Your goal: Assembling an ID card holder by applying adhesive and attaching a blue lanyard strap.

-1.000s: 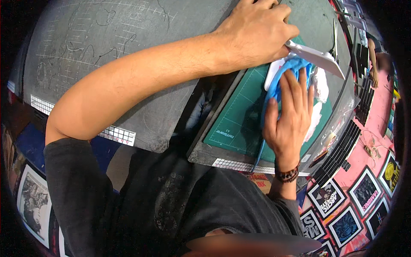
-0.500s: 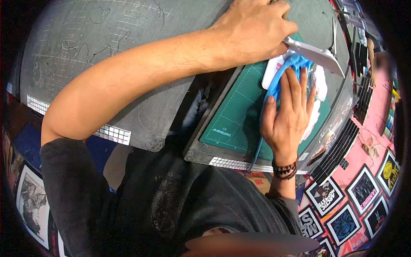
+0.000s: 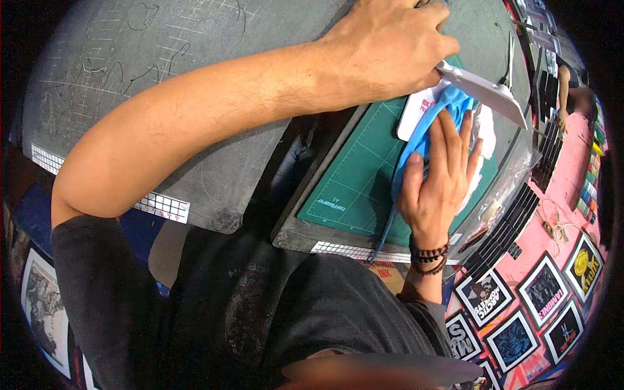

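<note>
My left hand (image 3: 409, 49) reaches across from the left with fingers curled closed. A white, flat, tapered plastic piece (image 3: 487, 92) sticks out to the right from its grip; whatever else it grasps is hidden. Just below lies blue cloth (image 3: 452, 101), gathered into folds, with a narrow strip trailing toward me. My right hand (image 3: 439, 179), a beaded bracelet at the wrist, rests flat on this cloth, fingers stretched out. White crumpled cloth (image 3: 483, 133) lies along its right side. Partly under the blue cloth sits a white rounded panel (image 3: 413, 114) with red print.
A green cutting mat (image 3: 351, 185) lies under the cloth on a grey board. Another grey board (image 3: 195, 182) stands to the left across a dark gap. Scissors (image 3: 509, 62) and clear plastic wrap (image 3: 491, 201) lie at right. Framed prints (image 3: 546, 296) cover a pink surface. Another person (image 3: 569, 84) is far right.
The whole view has shifted slightly. Both hands keep their poses, the left one closed, the right one flat on the blue cloth.
</note>
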### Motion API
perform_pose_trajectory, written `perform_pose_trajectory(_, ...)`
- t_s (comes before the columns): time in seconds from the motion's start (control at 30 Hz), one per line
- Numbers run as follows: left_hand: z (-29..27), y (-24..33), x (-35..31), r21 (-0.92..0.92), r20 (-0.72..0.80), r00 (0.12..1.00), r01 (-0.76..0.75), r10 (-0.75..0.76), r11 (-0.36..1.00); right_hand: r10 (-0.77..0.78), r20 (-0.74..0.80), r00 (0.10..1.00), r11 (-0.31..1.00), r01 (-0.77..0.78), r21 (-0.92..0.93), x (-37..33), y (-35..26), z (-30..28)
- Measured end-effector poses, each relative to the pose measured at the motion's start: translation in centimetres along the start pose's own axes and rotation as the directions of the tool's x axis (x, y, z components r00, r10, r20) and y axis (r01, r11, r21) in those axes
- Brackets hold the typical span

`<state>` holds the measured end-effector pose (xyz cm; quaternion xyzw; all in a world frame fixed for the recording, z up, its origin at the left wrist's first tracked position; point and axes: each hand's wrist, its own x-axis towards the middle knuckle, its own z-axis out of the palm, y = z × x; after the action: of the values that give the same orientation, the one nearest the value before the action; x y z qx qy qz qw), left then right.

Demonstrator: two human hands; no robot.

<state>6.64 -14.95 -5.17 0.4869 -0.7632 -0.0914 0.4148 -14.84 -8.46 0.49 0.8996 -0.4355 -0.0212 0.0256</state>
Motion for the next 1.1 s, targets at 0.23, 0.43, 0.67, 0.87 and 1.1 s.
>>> perform_pose_trajectory(0.23,0.1,0.2,0.1,0.015,0.012,1.000,-0.003,0.003,1.000,-0.007,0.007,1.000,1.000,0.007,0.028,-0.7,0.3,0.0)
perform_pose_trajectory(0.43,0.2,0.2,-0.1,-0.008,-0.007,1.000,0.001,-0.001,1.000,0.028,-0.065,0.997,0.988,-0.018,0.156,0.0,-0.4,0.7)
perform_pose_trajectory(0.67,0.3,0.1,0.2,0.010,-0.015,1.000,-0.004,0.004,1.000,0.030,-0.080,0.996,0.989,-0.017,0.150,-0.3,-0.3,0.9)
perform_pose_trajectory(0.87,0.3,0.0,-0.1,0.025,-0.010,1.000,0.004,-0.003,1.000,0.050,-0.085,0.995,0.990,-0.038,0.137,0.4,-0.4,1.2)
perform_pose_trajectory(1.1,0.4,0.3,0.3,0.038,-0.003,1.000,-0.016,0.017,0.999,0.034,-0.145,0.989,0.987,-0.011,0.159,0.6,-0.4,1.3)
